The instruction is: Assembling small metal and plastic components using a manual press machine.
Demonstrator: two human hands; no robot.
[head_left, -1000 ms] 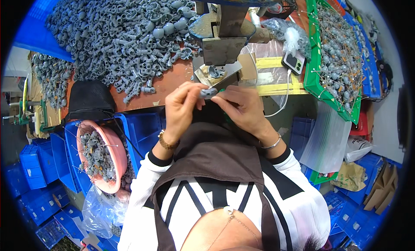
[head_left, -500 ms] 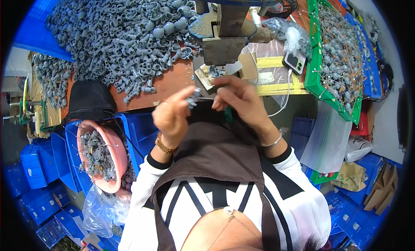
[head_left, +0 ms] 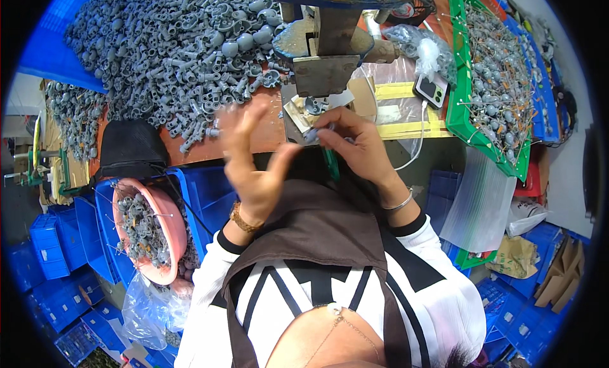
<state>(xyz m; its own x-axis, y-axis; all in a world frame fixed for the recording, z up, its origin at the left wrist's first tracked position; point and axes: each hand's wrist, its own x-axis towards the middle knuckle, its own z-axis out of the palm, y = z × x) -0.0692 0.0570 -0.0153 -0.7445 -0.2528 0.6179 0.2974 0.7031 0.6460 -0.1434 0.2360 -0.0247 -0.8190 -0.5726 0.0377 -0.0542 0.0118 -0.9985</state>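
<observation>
My right hand (head_left: pixel 356 143) pinches a small grey plastic part (head_left: pixel 311 135) between thumb and fingers, just in front of the press head (head_left: pixel 325 73). Under the press, another grey part (head_left: pixel 315 105) sits by a pale plate. Nothing shows in my left hand (head_left: pixel 254 162), which is raised and blurred, its fingers spread apart near the table's front edge. A narrow green object (head_left: pixel 332 165) hangs below my right hand; what it belongs to is hidden.
A large heap of grey plastic parts (head_left: pixel 177 57) covers the table's left side. A green tray (head_left: pixel 458 117) of parts with metal rods stands right, near a phone (head_left: pixel 431 90) on a cable. A pink basin (head_left: pixel 181 231) of parts sits lower left, beside a black pouch (head_left: pixel 133 146).
My left hand has let go of a grey part and swung up and left, its fingers opening. A grey part now shows in my right hand's pinch, close to the press.
</observation>
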